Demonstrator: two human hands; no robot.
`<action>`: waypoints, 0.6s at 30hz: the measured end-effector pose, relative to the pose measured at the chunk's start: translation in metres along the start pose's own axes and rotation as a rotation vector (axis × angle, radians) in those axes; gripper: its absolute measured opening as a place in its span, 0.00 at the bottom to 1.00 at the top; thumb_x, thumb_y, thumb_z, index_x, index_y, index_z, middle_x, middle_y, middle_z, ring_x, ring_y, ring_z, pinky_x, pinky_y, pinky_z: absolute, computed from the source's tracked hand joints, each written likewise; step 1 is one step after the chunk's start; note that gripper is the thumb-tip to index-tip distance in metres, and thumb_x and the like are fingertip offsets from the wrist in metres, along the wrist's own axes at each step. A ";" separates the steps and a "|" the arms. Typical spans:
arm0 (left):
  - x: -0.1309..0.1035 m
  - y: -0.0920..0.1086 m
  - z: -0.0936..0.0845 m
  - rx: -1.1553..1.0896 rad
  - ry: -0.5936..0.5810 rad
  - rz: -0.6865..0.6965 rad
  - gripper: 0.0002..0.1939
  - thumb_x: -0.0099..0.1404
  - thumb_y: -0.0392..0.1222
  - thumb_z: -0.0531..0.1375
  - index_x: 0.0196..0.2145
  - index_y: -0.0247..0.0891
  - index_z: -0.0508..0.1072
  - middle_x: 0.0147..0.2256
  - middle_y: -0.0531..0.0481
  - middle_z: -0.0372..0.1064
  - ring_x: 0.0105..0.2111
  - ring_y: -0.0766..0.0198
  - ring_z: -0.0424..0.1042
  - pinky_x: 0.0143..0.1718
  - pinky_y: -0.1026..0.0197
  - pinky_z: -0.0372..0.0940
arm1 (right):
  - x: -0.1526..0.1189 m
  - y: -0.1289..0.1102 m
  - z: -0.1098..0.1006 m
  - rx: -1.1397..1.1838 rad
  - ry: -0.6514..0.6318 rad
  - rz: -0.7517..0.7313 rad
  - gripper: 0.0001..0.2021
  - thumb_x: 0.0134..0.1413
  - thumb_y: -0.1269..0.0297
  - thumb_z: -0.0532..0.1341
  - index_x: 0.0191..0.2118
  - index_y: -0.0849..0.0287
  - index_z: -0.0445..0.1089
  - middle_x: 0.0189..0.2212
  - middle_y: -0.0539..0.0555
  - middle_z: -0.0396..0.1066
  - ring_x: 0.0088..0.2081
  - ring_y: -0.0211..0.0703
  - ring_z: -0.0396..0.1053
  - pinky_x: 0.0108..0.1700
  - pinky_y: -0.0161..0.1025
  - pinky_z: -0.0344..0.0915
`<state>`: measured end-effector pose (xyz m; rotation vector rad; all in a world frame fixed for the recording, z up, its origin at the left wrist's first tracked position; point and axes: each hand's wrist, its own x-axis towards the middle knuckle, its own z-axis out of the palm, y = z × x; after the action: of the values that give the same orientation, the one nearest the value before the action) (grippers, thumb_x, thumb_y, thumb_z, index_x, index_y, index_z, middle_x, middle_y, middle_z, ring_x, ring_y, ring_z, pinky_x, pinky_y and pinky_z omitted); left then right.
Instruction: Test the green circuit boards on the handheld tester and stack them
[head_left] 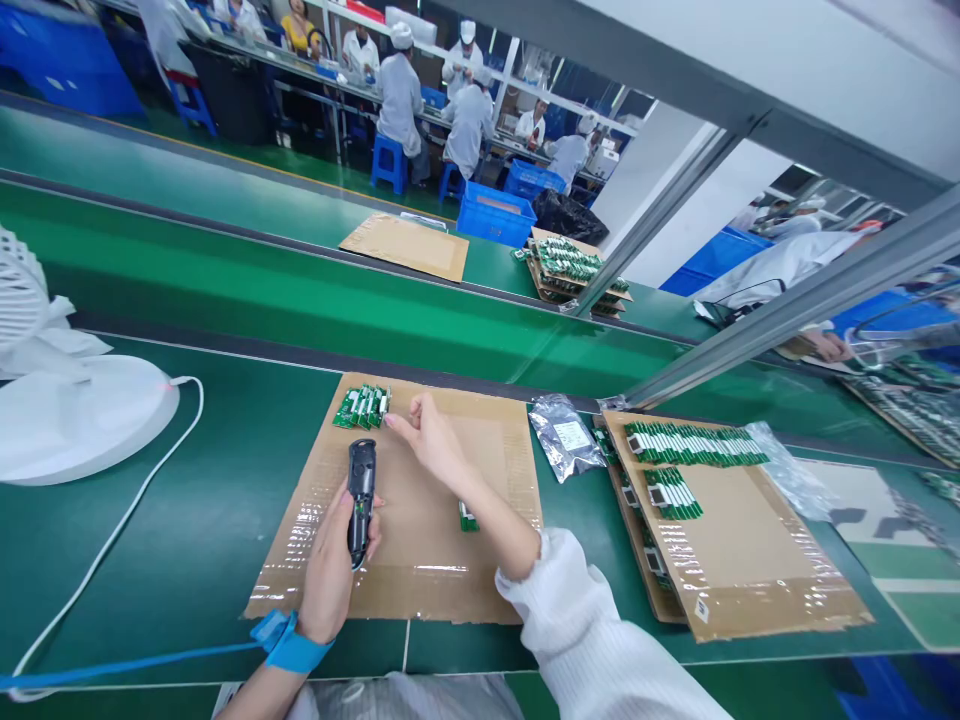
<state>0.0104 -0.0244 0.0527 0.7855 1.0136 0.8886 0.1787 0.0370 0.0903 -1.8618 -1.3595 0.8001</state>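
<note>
In my left hand (334, 555) is a black barcode scanner (361, 500), held upright with its head pointing away from me, fingers wrapped round the handle. My right hand (431, 440) reaches across the cardboard sheet (420, 580), most of its fingers curled. One fingertip is at the right end of a short row of green circuit boards (361, 407); whether a board is pinched there is hidden. Partly behind my right forearm, another small group of circuit boards (469, 516) lies on the same cardboard. A blue wrist strap (296, 645) with a cord is round my left wrist.
Stacked cardboard sheets (750, 560) with rows of circuit boards (694, 443) stand at right. A silver bag (568, 438) lies between. At left is a white fan (82, 420) with a cable. A metal post (787, 310) slants overhead; people work at far benches.
</note>
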 end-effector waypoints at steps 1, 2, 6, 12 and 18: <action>0.000 -0.001 0.000 -0.004 0.002 0.002 0.21 0.67 0.61 0.55 0.38 0.38 0.72 0.21 0.54 0.63 0.20 0.68 0.58 0.21 0.67 0.56 | 0.013 -0.002 0.006 0.038 -0.001 0.004 0.15 0.57 0.52 0.61 0.36 0.53 0.55 0.25 0.43 0.57 0.29 0.39 0.61 0.31 0.34 0.53; 0.001 -0.001 -0.001 -0.009 0.005 0.003 0.21 0.66 0.61 0.55 0.38 0.39 0.72 0.21 0.54 0.63 0.20 0.67 0.58 0.21 0.67 0.56 | 0.025 -0.003 0.010 0.066 -0.006 0.006 0.15 0.57 0.52 0.62 0.36 0.53 0.55 0.25 0.43 0.58 0.29 0.39 0.61 0.31 0.34 0.54; 0.002 -0.001 -0.003 -0.026 0.006 -0.001 0.22 0.66 0.62 0.55 0.37 0.38 0.72 0.21 0.54 0.64 0.20 0.68 0.59 0.21 0.67 0.56 | 0.046 0.003 0.018 0.212 -0.083 0.055 0.12 0.57 0.62 0.59 0.44 0.51 0.55 0.23 0.41 0.59 0.22 0.36 0.62 0.24 0.32 0.59; 0.000 0.012 -0.001 -0.115 -0.015 -0.093 0.24 0.67 0.61 0.54 0.37 0.35 0.73 0.21 0.53 0.63 0.20 0.70 0.57 0.21 0.68 0.55 | 0.008 0.018 0.007 0.409 -0.063 0.116 0.13 0.58 0.62 0.50 0.49 0.53 0.57 0.22 0.43 0.55 0.19 0.35 0.57 0.17 0.30 0.61; -0.009 0.033 0.013 -0.245 -0.117 -0.194 0.23 0.69 0.59 0.53 0.38 0.35 0.72 0.25 0.53 0.65 0.21 0.70 0.56 0.22 0.67 0.55 | -0.067 0.000 -0.006 0.564 -0.076 -0.008 0.16 0.64 0.52 0.53 0.51 0.54 0.64 0.33 0.50 0.64 0.26 0.35 0.63 0.27 0.34 0.64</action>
<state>0.0125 -0.0202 0.0891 0.5168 0.8428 0.7729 0.1657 -0.0285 0.0994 -1.3925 -1.0407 1.1233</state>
